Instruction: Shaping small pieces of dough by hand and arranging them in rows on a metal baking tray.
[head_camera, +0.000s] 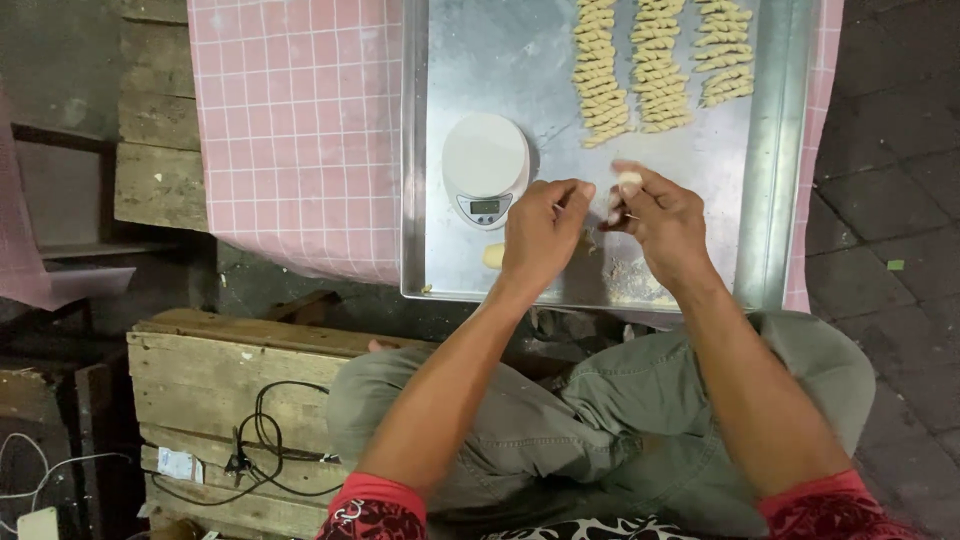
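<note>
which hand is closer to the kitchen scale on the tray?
Left. The left hand sits just right of the white kitchen scale, almost at its edge. The right hand is farther right on the metal tray, pinching a bit of dough in its fingers.

Counting what is lying around my hands

Three rows of twisted dough pieces (655, 65) are sitting beyond my fingers, one digital scale (485, 167) is resting just left of my left hand (538, 232), all on one metal tray (770, 180).

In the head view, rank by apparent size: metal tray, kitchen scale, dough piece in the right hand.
1. Metal tray, by far the largest.
2. Kitchen scale, round and white.
3. Dough piece at the right hand fingertips, smallest.
</note>
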